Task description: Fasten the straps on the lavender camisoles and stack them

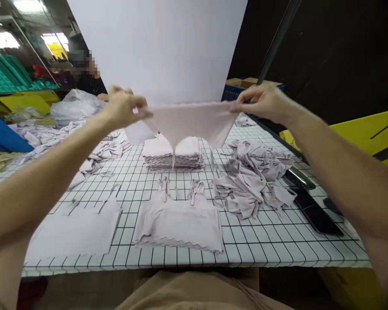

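Observation:
Both my hands hold up a pale lilac garment [194, 122] stretched flat in the air above the table. My left hand [124, 107] pinches its left top corner, and my right hand [261, 101] pinches the right top corner. Thin straps dangle from the garment's lower edge. Below it sits a neat stack of folded lilac pieces [173, 155]. Nearer to me lie two flattened garments with straps, one in the middle [181, 226] and one to the left [77, 230].
The table has a white cover with a black grid [261, 245]. A loose heap of lilac garments [255, 176] lies at right, another heap [97, 155] at left. A dark phone [317, 215] rests near the right edge. A person sits at back left beside a plastic bag [73, 107].

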Available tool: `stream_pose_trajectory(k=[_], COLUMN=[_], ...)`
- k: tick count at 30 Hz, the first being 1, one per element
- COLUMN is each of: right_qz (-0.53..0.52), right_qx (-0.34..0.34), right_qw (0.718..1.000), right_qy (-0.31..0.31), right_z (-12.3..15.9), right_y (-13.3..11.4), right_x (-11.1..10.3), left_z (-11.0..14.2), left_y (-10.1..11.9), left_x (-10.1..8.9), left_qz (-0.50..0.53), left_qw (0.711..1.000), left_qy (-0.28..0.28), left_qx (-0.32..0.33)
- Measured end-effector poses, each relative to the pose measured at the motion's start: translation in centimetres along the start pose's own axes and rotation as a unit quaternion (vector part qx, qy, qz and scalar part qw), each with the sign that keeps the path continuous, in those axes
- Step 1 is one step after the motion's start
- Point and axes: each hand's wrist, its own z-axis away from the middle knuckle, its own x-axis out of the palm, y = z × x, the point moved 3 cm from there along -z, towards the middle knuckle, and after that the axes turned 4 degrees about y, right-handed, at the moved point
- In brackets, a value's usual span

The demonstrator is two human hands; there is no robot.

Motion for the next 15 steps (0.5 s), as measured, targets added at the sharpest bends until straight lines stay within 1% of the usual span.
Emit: stream_pose_trajectory(k=[2, 3, 4, 5, 6, 7, 8, 9, 10, 12, 13, 15], right_qz=[0.105, 0.139, 0.167, 0.198, 0.232, 0.264, 0.286, 0.296, 0.292, 0.249, 0.239, 0.219], right_qx=[-0.092, -0.12, -0.135, -0.143, -0.148, -0.152, -0.156, -0.154, -0.156, -0.186, -0.189, -0.17], right_qw=[0.987, 0.977, 0.968, 0.961, 0.953, 0.945, 0.94, 0.939, 0.941, 0.95, 0.952, 0.961], right_qy=[0.082, 0.111, 0.128, 0.132, 0.128, 0.118, 0.103, 0.086, 0.072, 0.037, 0.018, 0.002], right_z=[-0.1, 0.1, 0.7, 1.5, 2.7, 4.2, 6.1, 8.2, 10.6, 15.3, 17.5, 20.9], right_y=[-1.4, -2.0, -2.5, -2.7, -2.8, -2.7, -2.4, -1.9, -1.3, 0.0, 0.7, 2.1], right_x=[-0.8, -1.0, -0.8, -0.4, 0.5, 1.7, 3.3, 5.1, 7.0, 10.9, 12.7, 15.2], left_z=[-0.2, 0.2, 0.8, 1.8, 3.2, 5.1, 7.4, 10.1, 13.0, 19.0, 21.8, 26.2], left_y=[1.3, 1.8, 2.2, 2.3, 2.2, 1.9, 1.5, 1.1, 0.8, 0.9, 1.2, 1.9], left_x=[-2.2, -3.1, -3.7, -4.0, -3.8, -3.2, -2.2, -0.8, 0.8, 4.2, 5.7, 7.9], left_qz=[-0.067, -0.09, -0.103, -0.109, -0.116, -0.125, -0.143, -0.155, -0.16, -0.144, -0.141, -0.138], left_qw=[0.995, 0.991, 0.989, 0.989, 0.988, 0.987, 0.985, 0.983, 0.984, 0.986, 0.985, 0.985], left_qy=[0.053, 0.067, 0.085, 0.089, 0.093, 0.096, 0.1, 0.094, 0.081, 0.071, 0.068, 0.046], left_qx=[0.055, 0.066, 0.061, 0.046, 0.027, 0.008, -0.007, -0.014, -0.003, 0.052, 0.077, 0.091])
